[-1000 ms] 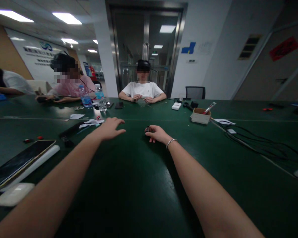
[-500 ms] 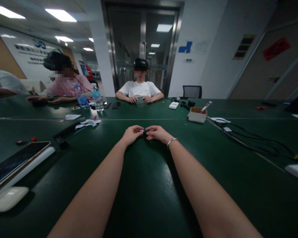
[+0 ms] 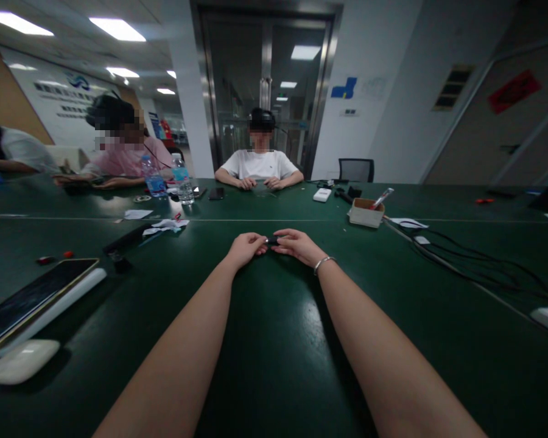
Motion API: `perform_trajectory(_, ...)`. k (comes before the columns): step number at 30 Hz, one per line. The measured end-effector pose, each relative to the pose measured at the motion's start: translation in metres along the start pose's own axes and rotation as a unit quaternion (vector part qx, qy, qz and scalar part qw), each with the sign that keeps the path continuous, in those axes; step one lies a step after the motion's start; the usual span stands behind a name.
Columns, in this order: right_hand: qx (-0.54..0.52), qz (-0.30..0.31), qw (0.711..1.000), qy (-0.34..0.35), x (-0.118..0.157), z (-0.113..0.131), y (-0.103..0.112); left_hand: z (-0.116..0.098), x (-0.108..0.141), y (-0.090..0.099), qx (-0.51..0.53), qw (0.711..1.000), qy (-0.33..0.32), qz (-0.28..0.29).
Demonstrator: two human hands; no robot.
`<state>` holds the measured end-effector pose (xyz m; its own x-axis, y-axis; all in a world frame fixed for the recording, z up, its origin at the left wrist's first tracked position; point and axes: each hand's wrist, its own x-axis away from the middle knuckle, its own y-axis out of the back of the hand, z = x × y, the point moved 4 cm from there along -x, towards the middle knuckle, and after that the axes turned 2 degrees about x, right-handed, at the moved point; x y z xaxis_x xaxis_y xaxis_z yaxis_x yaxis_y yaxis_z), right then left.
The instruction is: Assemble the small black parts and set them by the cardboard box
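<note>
Over the green table, my left hand [image 3: 249, 249] pinches the silver end of a small dark object [image 3: 272, 241], too small to name its kind. My right hand [image 3: 299, 245], with a silver bangle at its wrist, curls its thumb and fingers loosely around the black end of the same object. Both hands meet in front of me, a little above or resting on the tabletop; I cannot tell which.
To the left lie a phone [image 3: 41, 298] on a white box and a white rounded case [image 3: 22, 362]. Crumpled paper [image 3: 164, 227] and water bottles [image 3: 182, 181] stand farther back. On the right are a small box [image 3: 366, 214] and black cables [image 3: 484, 255]. A person [image 3: 260, 164] sits opposite.
My right hand's fingers have loosened and spread a little, so more of the dark object shows. The whole view has shifted slightly to the right.
</note>
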<state>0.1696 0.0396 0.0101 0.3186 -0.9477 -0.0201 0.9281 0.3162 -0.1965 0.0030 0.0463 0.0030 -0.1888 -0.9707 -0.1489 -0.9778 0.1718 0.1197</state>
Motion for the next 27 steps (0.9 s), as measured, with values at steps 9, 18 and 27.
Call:
perform_trajectory(9, 0.003, 0.016, 1.0, -0.007, 0.001, 0.001, 0.0, 0.004, -0.005, 0.001, -0.037, 0.999, 0.014, 0.013)
perform_trajectory(18, 0.011, 0.007, 1.0, -0.007, 0.0, 0.0, 0.0, 0.007, -0.008, 0.002, -0.046, 0.999, 0.025, -0.016)
perform_trajectory(27, 0.014, 0.01, 1.0, -0.005, 0.0, 0.0, 0.0, 0.005, -0.01, 0.0, -0.091, 0.994, 0.043, -0.035)
